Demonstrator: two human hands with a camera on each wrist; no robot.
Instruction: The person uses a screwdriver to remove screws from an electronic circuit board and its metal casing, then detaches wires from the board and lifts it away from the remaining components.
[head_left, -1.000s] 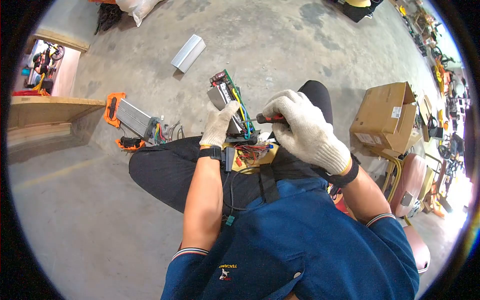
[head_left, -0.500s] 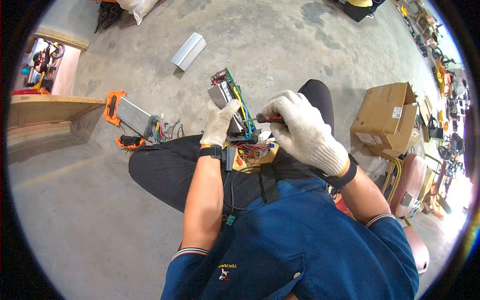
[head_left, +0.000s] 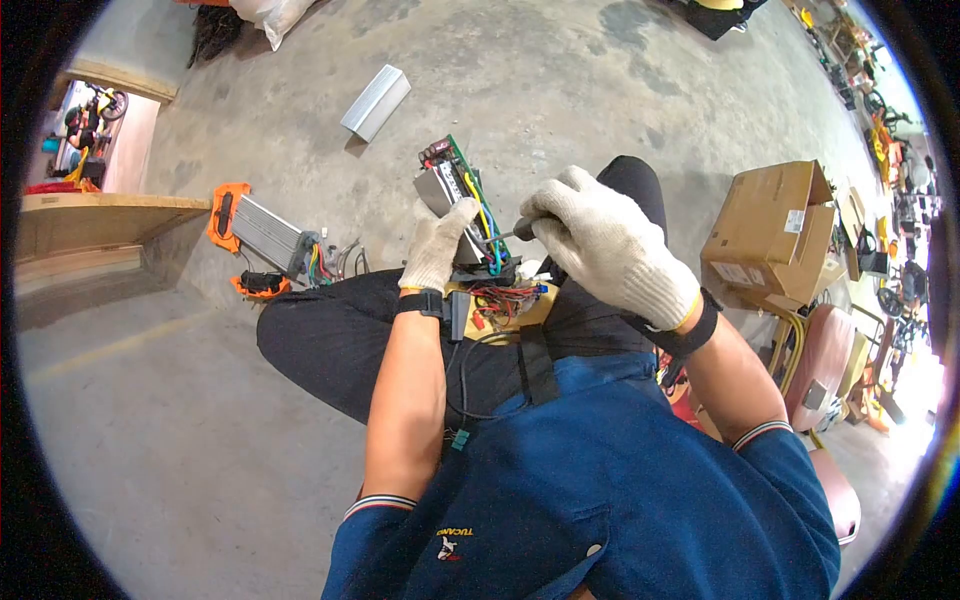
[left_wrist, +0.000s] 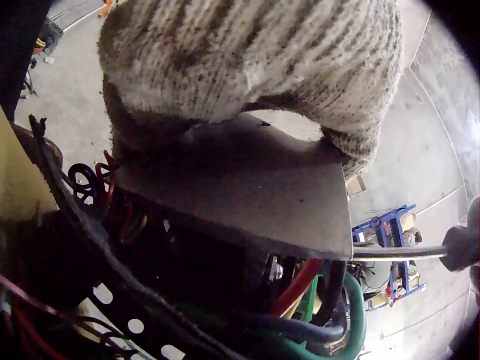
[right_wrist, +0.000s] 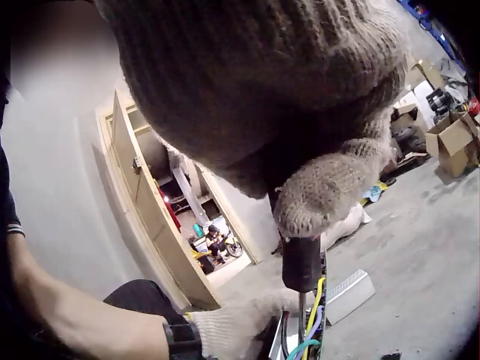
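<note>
My gloved left hand (head_left: pixel 438 248) grips an opened electronic controller by its grey metal plate (left_wrist: pixel 240 191), thumb on one side and fingers on the other. The controller's circuit board (head_left: pixel 462 165) has a green edge, and yellow and blue wires (head_left: pixel 482 205) run along it. In my gloved right hand (head_left: pixel 610 245) is a screwdriver; its dark handle (right_wrist: pixel 301 264) pokes out between the fingers. The screwdriver's shaft (left_wrist: pixel 401 253) reaches across to the plate's edge near the thick wires, where its tip is hidden. The controller stands at my lap, over a yellow piece (head_left: pixel 510 318) with thin wires.
A silver metal housing (head_left: pixel 376 103) lies on the floor ahead. Left of my knee sits a finned controller (head_left: pixel 268 235) with loose cables and orange parts (head_left: pixel 229 215). A cardboard box (head_left: pixel 765 235) stands at the right, beside a pink chair (head_left: pixel 822 365).
My right hand has rolled over around the screwdriver and shifted slightly left, covering the handle's red part. The left hand keeps its hold on the controller, almost unmoved.
</note>
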